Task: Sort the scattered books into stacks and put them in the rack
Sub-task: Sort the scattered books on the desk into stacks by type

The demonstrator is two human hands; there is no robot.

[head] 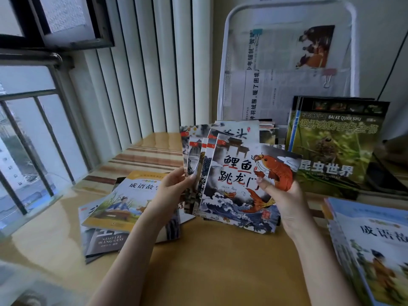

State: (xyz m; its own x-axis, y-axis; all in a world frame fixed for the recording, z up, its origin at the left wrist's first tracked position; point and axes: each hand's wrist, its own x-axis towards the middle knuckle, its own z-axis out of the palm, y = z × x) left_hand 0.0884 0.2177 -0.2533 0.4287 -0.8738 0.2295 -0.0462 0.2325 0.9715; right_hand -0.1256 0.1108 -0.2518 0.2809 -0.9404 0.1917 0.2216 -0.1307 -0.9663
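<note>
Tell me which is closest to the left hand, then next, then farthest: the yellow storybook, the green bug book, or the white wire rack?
From the left hand in the head view:
1. Yellow storybook: right beside and beneath the hand, on the left pile.
2. Green bug book: across to the right, standing up.
3. White wire rack: at the back, against the wall.

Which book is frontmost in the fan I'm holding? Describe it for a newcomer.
On the wooden table, both hands hold a fan of thin books. The frontmost book alone shows its full cover: an orange carp leaping over blue waves.
</note>
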